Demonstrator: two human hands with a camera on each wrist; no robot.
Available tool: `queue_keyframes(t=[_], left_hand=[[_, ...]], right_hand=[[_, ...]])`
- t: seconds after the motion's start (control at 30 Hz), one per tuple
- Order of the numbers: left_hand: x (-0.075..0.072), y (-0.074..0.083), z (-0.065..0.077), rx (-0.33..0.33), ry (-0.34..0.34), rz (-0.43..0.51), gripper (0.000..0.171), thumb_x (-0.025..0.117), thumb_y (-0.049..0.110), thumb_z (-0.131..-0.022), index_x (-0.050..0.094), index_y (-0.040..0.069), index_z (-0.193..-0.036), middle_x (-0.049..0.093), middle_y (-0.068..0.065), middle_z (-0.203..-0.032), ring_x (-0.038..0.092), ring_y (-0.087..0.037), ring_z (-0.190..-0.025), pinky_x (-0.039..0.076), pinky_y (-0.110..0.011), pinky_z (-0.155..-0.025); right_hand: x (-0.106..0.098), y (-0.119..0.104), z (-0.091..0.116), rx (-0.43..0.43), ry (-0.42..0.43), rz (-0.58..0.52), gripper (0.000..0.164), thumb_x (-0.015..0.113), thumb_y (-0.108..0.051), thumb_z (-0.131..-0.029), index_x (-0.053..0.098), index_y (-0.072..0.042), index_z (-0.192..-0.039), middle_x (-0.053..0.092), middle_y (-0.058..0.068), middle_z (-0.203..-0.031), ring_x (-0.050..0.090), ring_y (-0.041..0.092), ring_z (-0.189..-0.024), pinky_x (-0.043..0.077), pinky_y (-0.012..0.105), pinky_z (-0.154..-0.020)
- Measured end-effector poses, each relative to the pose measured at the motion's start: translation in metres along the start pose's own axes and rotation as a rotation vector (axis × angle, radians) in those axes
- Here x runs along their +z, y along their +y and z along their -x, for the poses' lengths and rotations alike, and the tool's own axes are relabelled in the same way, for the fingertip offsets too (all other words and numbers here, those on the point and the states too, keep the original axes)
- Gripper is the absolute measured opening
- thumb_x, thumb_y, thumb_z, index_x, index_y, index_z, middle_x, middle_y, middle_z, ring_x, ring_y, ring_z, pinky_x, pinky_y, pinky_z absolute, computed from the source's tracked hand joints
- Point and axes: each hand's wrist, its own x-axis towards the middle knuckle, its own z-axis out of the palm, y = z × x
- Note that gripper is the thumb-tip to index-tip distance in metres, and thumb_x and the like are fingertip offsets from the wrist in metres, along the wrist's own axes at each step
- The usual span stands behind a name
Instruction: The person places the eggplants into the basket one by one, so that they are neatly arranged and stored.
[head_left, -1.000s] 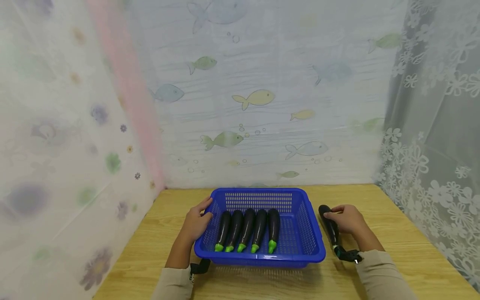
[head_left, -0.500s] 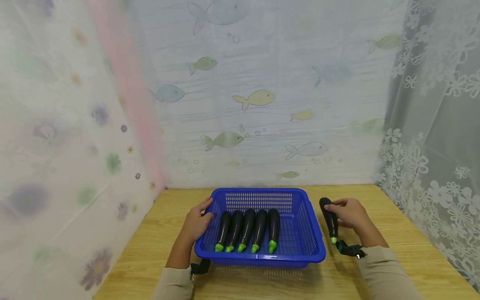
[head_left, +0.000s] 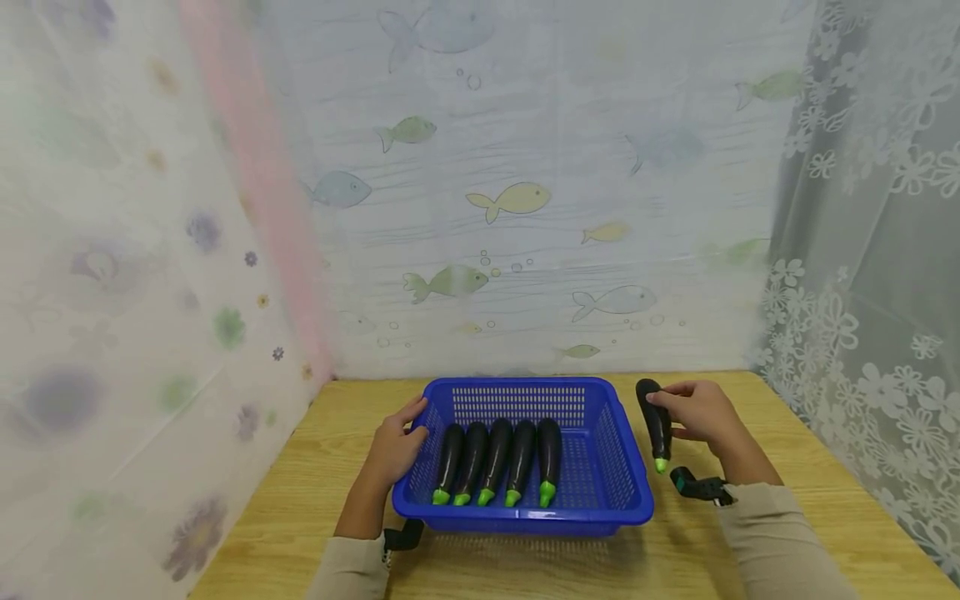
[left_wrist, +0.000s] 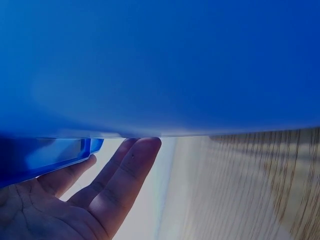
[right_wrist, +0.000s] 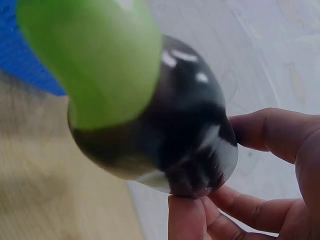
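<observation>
In the head view a blue plastic basket [head_left: 525, 515] stands on the table, with several dark eggplants [head_left: 498, 458] with green stems lined up side by side inside it. My left hand [head_left: 393, 446] holds the basket's left rim; in the left wrist view its fingers [left_wrist: 127, 175] reach up against the blue side. Right of the basket, my right hand [head_left: 701, 412] pinches another eggplant [head_left: 656, 423] near its thick dark end, the green stem pointing down toward me. Thumb and fingertips press its dark skin from two sides in the right wrist view.
The basket's right part shows its bare slotted floor [head_left: 585, 467]. A wooden table [head_left: 300, 500] lies under everything. Behind it hangs a fish-patterned curtain [head_left: 517, 292], with a lace-flowered curtain [head_left: 862, 333] on the right.
My right hand has raised the eggplant off the table and moved it away from me, its stem now hanging lower than its thick end. Left hand and basket stay put.
</observation>
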Motion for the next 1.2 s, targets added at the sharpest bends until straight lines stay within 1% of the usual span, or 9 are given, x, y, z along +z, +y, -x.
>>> queue_keyframes(t=[0.1, 0.37, 0.47, 0.57, 0.7, 0.9, 0.97, 1.07, 1.2], left_hand=[[0.000, 0.000, 0.000, -0.001, 0.003, 0.010, 0.059, 0.056, 0.015, -0.098, 0.047, 0.011, -0.156, 0.040, -0.001, -0.166, 0.055, -0.045, -0.137, 0.051, -0.059, -0.105], [0.001, 0.001, -0.001, 0.005, 0.004, 0.011, 0.059, 0.055, 0.014, -0.098, 0.048, 0.010, -0.156, 0.040, -0.002, -0.166, 0.054, -0.043, -0.138, 0.050, -0.060, -0.105], [0.001, 0.000, -0.002, -0.001, 0.002, 0.012, 0.059, 0.055, 0.015, -0.098, 0.048, 0.011, -0.156, 0.040, -0.001, -0.166, 0.055, -0.044, -0.136, 0.051, -0.060, -0.104], [0.001, 0.000, -0.002, -0.003, 0.004, 0.003, 0.059, 0.056, 0.015, -0.097, 0.048, 0.011, -0.155, 0.040, 0.000, -0.165, 0.054, -0.043, -0.138, 0.050, -0.060, -0.106], [0.000, 0.001, -0.001, -0.006, 0.009, -0.005, 0.059, 0.056, 0.016, -0.097, 0.049, 0.011, -0.155, 0.041, 0.001, -0.165, 0.052, -0.042, -0.141, 0.047, -0.060, -0.108], [0.001, 0.001, -0.001, -0.018, 0.010, -0.010, 0.059, 0.056, 0.019, -0.097, 0.049, 0.014, -0.155, 0.041, 0.004, -0.165, 0.055, -0.042, -0.138, 0.049, -0.059, -0.107], [0.000, 0.001, -0.001, -0.017, 0.008, -0.012, 0.060, 0.056, 0.019, -0.097, 0.049, 0.014, -0.155, 0.041, 0.005, -0.165, 0.055, -0.042, -0.137, 0.050, -0.059, -0.107], [0.000, 0.002, -0.001, -0.019, 0.007, -0.007, 0.059, 0.057, 0.019, -0.097, 0.049, 0.014, -0.155, 0.041, 0.005, -0.164, 0.055, -0.041, -0.137, 0.050, -0.059, -0.107], [-0.001, 0.002, 0.000, -0.021, 0.006, -0.007, 0.059, 0.057, 0.018, -0.097, 0.049, 0.014, -0.155, 0.041, 0.004, -0.165, 0.054, -0.041, -0.139, 0.048, -0.059, -0.108]], right_hand=[[0.001, -0.007, 0.000, -0.018, -0.002, 0.004, 0.075, 0.065, -0.046, -0.098, 0.048, 0.008, -0.147, 0.049, 0.033, -0.146, 0.058, 0.047, -0.127, 0.063, 0.041, -0.087], [0.006, -0.025, 0.001, -0.042, -0.005, 0.007, 0.075, 0.065, -0.043, -0.099, 0.046, 0.009, -0.148, 0.050, 0.034, -0.145, 0.059, 0.048, -0.126, 0.063, 0.042, -0.086], [0.011, -0.033, 0.002, -0.045, -0.009, 0.004, 0.074, 0.065, -0.041, -0.099, 0.044, 0.010, -0.149, 0.049, 0.034, -0.145, 0.059, 0.048, -0.126, 0.063, 0.043, -0.086], [0.017, -0.039, 0.003, -0.049, -0.019, 0.003, 0.073, 0.065, -0.039, -0.099, 0.044, 0.009, -0.149, 0.048, 0.034, -0.145, 0.059, 0.049, -0.127, 0.063, 0.042, -0.084], [0.024, -0.046, 0.002, -0.057, -0.032, 0.004, 0.070, 0.066, -0.038, -0.099, 0.046, 0.009, -0.147, 0.048, 0.033, -0.144, 0.059, 0.048, -0.126, 0.063, 0.044, -0.086], [0.033, -0.055, 0.000, -0.067, -0.055, 0.000, 0.067, 0.068, -0.034, -0.098, 0.048, 0.010, -0.145, 0.047, 0.033, -0.144, 0.059, 0.048, -0.126, 0.062, 0.047, -0.088], [0.037, -0.057, 0.000, -0.073, -0.059, 0.004, 0.066, 0.068, -0.033, -0.098, 0.049, 0.011, -0.144, 0.047, 0.034, -0.144, 0.061, 0.048, -0.124, 0.062, 0.047, -0.086], [0.042, -0.061, -0.002, -0.084, -0.058, 0.039, 0.066, 0.069, -0.032, -0.097, 0.050, 0.012, -0.142, 0.050, 0.034, -0.143, 0.064, 0.046, -0.119, 0.064, 0.043, -0.080], [0.049, -0.066, -0.006, -0.095, -0.049, 0.100, 0.064, 0.072, -0.031, -0.096, 0.054, 0.012, -0.139, 0.057, 0.034, -0.136, 0.069, 0.040, -0.107, 0.065, 0.039, -0.071]])
